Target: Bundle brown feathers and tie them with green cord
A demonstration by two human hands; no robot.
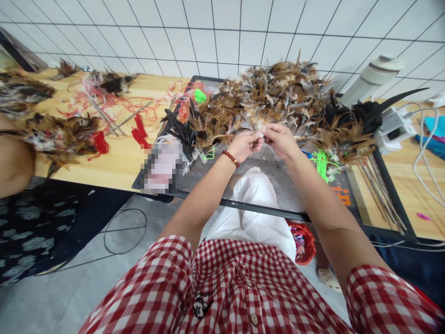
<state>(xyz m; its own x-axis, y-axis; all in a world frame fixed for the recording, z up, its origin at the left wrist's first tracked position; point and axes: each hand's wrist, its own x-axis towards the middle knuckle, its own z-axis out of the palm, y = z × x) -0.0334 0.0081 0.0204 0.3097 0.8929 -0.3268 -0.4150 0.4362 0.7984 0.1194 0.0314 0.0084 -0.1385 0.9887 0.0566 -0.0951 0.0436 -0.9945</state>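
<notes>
My left hand (244,144) and my right hand (280,139) meet above the glass-topped table (278,195), fingertips pinched together on a small tuft of pale-based brown feathers (260,124). A red bead bracelet (231,158) circles my left wrist. Just beyond my fingers lies a big heap of brown, black and white feathers (278,93). Black feathers (181,132) lie to the left of my left hand.
Green cord (321,163) and thin sticks (378,192) lie right of my hands. A white device with a cable (394,127) sits far right. Red thread (139,132) and feather bundles (62,134) cover the wooden table left, where another person's arm (14,162) rests. A red basket (302,241) stands on the floor.
</notes>
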